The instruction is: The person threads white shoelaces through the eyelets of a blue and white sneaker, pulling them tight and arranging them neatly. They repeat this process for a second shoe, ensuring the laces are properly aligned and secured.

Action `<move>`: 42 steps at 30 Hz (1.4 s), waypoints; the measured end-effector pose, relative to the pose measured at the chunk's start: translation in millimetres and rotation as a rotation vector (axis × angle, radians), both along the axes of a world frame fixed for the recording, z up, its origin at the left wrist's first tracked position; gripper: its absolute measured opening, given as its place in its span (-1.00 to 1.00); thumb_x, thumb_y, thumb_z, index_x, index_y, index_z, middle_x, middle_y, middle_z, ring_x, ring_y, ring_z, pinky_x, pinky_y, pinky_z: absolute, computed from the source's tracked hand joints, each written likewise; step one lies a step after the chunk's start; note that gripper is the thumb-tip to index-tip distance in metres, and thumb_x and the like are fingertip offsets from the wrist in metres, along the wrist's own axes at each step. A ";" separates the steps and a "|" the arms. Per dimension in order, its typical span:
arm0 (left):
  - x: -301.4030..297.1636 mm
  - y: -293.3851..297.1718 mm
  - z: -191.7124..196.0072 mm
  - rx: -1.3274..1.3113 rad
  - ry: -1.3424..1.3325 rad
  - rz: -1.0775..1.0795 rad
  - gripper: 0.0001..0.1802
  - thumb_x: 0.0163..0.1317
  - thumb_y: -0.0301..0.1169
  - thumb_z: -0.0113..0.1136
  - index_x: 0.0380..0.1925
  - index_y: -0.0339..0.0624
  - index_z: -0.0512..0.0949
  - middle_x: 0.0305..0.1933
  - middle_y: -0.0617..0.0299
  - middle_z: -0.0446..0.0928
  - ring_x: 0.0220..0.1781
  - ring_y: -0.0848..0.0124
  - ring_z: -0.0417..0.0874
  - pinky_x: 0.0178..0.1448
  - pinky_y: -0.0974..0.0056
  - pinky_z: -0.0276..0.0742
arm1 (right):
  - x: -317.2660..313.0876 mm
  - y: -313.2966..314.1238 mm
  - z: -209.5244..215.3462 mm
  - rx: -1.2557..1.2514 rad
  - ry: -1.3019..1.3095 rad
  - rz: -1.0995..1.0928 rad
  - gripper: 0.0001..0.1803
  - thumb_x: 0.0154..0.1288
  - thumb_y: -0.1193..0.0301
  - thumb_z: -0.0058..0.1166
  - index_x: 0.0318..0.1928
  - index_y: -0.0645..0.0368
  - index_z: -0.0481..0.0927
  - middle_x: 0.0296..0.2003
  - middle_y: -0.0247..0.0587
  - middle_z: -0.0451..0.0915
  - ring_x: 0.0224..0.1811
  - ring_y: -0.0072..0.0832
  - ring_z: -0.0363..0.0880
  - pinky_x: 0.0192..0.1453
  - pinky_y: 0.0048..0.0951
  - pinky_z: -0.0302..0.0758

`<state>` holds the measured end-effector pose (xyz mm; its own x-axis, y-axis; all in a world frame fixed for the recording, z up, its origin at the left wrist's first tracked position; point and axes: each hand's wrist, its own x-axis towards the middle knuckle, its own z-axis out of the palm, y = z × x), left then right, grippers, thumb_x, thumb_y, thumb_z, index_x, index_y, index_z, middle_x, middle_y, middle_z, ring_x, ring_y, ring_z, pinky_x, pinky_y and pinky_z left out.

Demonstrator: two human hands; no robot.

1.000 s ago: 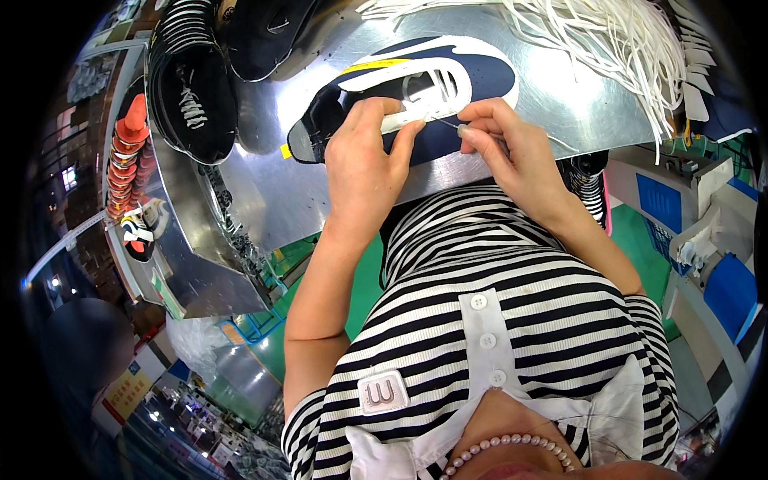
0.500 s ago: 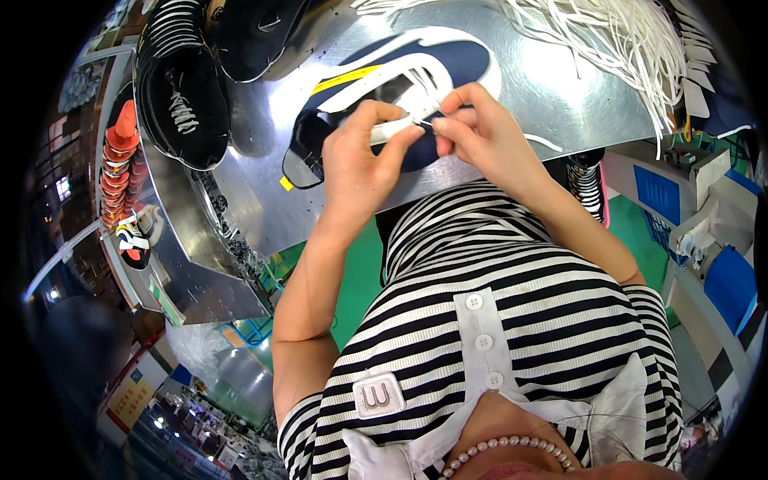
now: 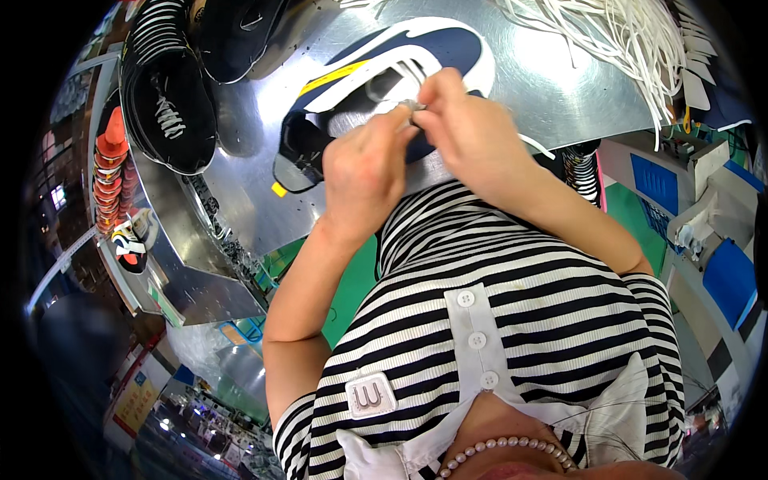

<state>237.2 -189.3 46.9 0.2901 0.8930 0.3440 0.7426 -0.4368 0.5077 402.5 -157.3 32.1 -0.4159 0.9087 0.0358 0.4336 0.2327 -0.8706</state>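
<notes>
A navy and white shoe upper (image 3: 456,50) with a yellow stripe and a black heel lining lies on the metal table. My left hand (image 3: 366,164) is closed at the near side of its lace opening, fingertips pinched together; what they grip is hidden. Fingertip to fingertip with it, my right hand (image 3: 472,132) pinches a white shoelace, slightly smeared by motion. A loose lace end (image 3: 538,147) sticks out beyond that hand, near the table's front edge. White lace rows cross the front of the opening.
A heap of white laces (image 3: 608,52) lies at the far right of the table (image 3: 552,104). Black shoes (image 3: 168,104) stand at the left. Stacked orange and black shoe parts (image 3: 110,172) are farther left, and a grey and blue machine (image 3: 656,184) stands at the right.
My hands have turned inward and closed together over the lace opening; my left fingers, spread around its edge before, are now pinched. The shoe upper has shifted slightly left and away in view.
</notes>
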 end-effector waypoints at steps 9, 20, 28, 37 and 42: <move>-4.8 -11.5 -10.9 0.124 0.009 0.028 -0.55 0.09 -0.56 0.41 -0.06 -0.31 0.41 -0.40 0.04 0.58 -0.50 0.12 0.60 -0.45 0.16 0.48 | 61.2 21.2 31.7 -0.149 -0.116 0.100 -0.77 0.30 0.24 0.17 -0.18 0.12 0.54 -0.54 -0.18 0.60 -0.45 -0.19 0.63 -0.37 -0.24 0.48; -6.6 -18.6 -14.7 0.234 -0.046 -0.152 -0.63 0.10 -0.57 0.38 -0.16 -0.22 0.40 -0.48 0.19 0.52 -0.55 0.24 0.54 -0.47 0.20 0.42 | 19.1 35.2 18.2 0.092 -0.004 0.413 -0.80 0.24 0.46 0.19 -0.11 0.17 0.64 -0.42 -0.16 0.68 -0.41 -0.29 0.66 -0.24 -0.39 0.53; -8.6 -20.6 0.0 0.052 -0.060 -0.132 -0.58 0.11 -0.53 0.41 -0.11 -0.34 0.39 -0.44 0.09 0.58 -0.48 0.14 0.63 -0.41 0.19 0.51 | 31.2 64.9 45.9 -0.093 0.655 0.000 -0.73 0.37 0.46 0.13 0.05 0.22 0.60 -0.21 -0.30 0.70 -0.17 -0.64 0.62 0.00 -0.59 0.52; -9.5 -9.1 7.0 -0.457 -0.452 0.403 -0.34 0.19 -0.24 0.42 0.16 -0.31 0.32 -0.27 -0.02 0.68 -0.30 0.23 0.74 -0.19 0.22 0.60 | -10.9 30.6 7.1 -0.260 0.372 0.106 -0.76 0.28 0.46 0.19 -0.05 0.24 0.67 -0.23 -0.29 0.71 -0.23 -0.63 0.62 -0.08 -0.56 0.53; -7.2 -9.4 -2.1 -0.337 -0.496 0.427 -0.52 0.15 -0.43 0.44 0.03 -0.33 0.46 -0.19 0.21 0.64 -0.23 0.56 0.63 -0.16 0.45 0.55 | -2.3 34.2 6.4 -0.150 0.318 0.199 -0.75 0.30 0.44 0.17 -0.04 0.24 0.65 -0.12 -0.30 0.64 -0.10 -0.59 0.60 -0.01 -0.55 0.51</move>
<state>230.0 -198.6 44.7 -0.2247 0.9739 0.0313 0.4610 0.0779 0.8839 400.2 -123.1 38.5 -0.5740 0.8163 0.0639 0.0964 0.1449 -0.9847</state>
